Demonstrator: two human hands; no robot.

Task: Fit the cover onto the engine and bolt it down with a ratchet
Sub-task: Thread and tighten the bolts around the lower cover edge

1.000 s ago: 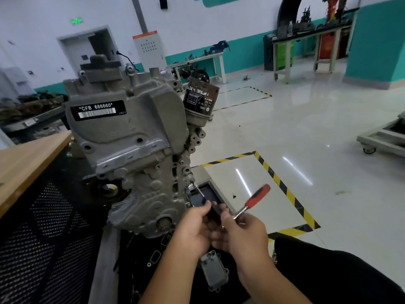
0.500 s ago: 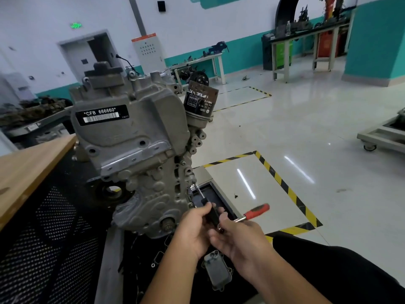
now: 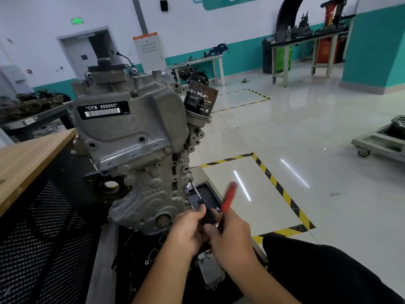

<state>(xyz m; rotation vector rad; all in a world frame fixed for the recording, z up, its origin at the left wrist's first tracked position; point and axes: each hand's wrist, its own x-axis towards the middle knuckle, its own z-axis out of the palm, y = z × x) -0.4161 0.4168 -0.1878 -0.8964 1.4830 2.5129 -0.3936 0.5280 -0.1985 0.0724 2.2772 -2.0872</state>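
Note:
The grey engine (image 3: 135, 150) stands upright on a stand, its cast cover (image 3: 122, 126) with the CFB 666660 label facing me. A ratchet (image 3: 228, 197) with a red handle is set on a long extension (image 3: 196, 193) that reaches a bolt on the engine's lower right edge. My left hand (image 3: 189, 231) grips the black head end of the extension. My right hand (image 3: 230, 238) holds the ratchet near its head, and the red handle points up, blurred by motion.
A black oil filter (image 3: 200, 104) sticks out at the engine's upper right. A small metal part (image 3: 210, 273) lies below my hands. A wooden bench top (image 3: 26, 159) and perforated black panel (image 3: 43, 238) are at left. Yellow-black floor tape (image 3: 278, 185) and a wheeled cart (image 3: 381, 141) lie at right.
The red ratchet handle has swung from pointing right and low to pointing upward. Both hands stay at the tool, and the view has shifted slightly.

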